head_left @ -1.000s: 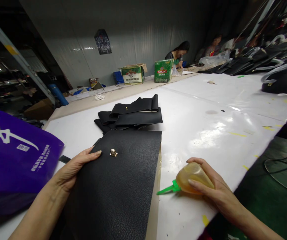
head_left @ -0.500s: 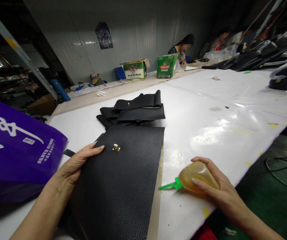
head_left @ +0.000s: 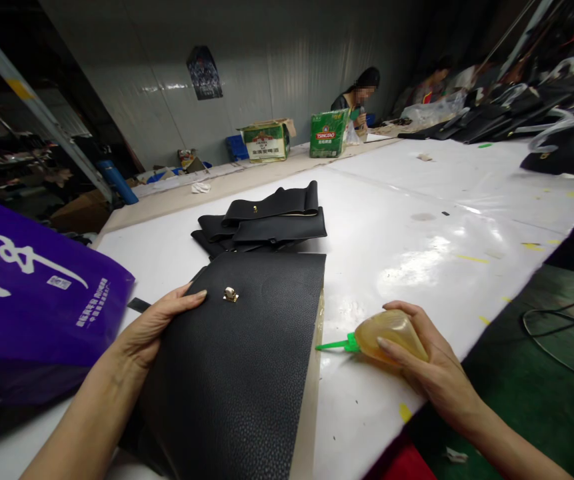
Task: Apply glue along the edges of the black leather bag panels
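Note:
A black leather panel [head_left: 247,360] with a small gold turn-lock [head_left: 231,294] lies bent in front of me, its pale edge facing right. My left hand [head_left: 159,320] grips the panel's left side, thumb on top and the other fingers hidden beneath. In my right hand [head_left: 427,353] is a squeeze bottle [head_left: 391,337] of amber liquid, held on its side. Its green nozzle [head_left: 337,345] points left, with the tip at the panel's right edge; whether it touches I cannot tell. Just beyond the panel sits a pile of folded black leather pieces [head_left: 277,227].
A purple bag [head_left: 41,313] stands at the left on the white table [head_left: 381,227]. Along the back are a green beer carton [head_left: 327,137], another carton [head_left: 267,141] and a seated person [head_left: 354,97]. Black bags [head_left: 497,113] are heaped at the far right.
My right hand has moved the bottle slightly up along the panel's edge, and the nozzle tip is now farther along it. My left hand stays on the panel.

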### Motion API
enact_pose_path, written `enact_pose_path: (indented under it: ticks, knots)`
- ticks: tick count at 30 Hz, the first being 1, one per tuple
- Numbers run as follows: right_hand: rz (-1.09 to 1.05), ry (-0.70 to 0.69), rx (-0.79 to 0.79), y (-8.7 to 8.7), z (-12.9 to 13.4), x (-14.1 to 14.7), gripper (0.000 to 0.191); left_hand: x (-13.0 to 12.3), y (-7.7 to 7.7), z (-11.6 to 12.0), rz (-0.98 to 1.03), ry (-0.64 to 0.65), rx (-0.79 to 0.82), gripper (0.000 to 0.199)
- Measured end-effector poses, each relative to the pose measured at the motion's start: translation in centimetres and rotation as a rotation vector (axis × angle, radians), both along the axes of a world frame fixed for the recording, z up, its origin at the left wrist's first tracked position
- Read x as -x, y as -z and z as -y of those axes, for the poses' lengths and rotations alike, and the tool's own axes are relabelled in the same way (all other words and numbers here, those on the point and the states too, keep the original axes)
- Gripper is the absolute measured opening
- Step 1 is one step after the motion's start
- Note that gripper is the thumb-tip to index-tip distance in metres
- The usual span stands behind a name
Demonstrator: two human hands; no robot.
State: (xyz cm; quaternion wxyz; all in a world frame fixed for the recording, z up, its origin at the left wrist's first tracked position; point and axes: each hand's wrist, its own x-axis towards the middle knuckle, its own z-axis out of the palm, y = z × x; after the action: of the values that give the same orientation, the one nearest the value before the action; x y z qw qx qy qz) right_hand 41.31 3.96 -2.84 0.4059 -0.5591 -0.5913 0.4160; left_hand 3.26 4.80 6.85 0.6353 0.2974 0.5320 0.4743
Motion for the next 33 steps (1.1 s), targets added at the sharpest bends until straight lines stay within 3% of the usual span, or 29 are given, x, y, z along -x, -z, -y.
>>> enact_pose_path:
  ticks: [6, 12, 18, 23, 26, 29, 33]
  knots:
    - [-0.030, -0.166, 0.106, -0.6, 2.0, 0.7, 0.050, 0.1, -0.1, 0.3, -0.008, -0.016, 0.002, 0.047]
    - [-0.002, -0.040, 0.009, -0.8, 0.5, 0.0, 0.051, 0.2, -0.2, 0.2, -0.006, -0.007, -0.001, 0.038]
    - [0.027, -0.196, 0.070, -0.7, 1.8, -0.1, 0.048, 0.4, 0.0, 0.2, 0.003, -0.007, 0.004, 0.036]
    - [0.045, -0.106, 0.006, -0.6, 1.5, -0.2, 0.050, 0.4, -0.2, 0.4, -0.016, 0.008, -0.010, 0.030]
    - [0.009, -0.168, 0.035, -0.4, 2.1, 0.0, 0.048, 0.3, -0.4, 0.6, -0.032, 0.043, -0.014, 0.026]
    - [-0.029, -0.197, 0.057, 0.0, 2.5, 0.0, 0.050, 0.4, -0.2, 0.5, -0.032, 0.067, -0.017, 0.030]
    - [0.029, -0.088, -0.046, 0.1, 2.1, -0.2, 0.049, 0.7, 0.3, 0.1, 0.016, 0.044, -0.002, 0.046]
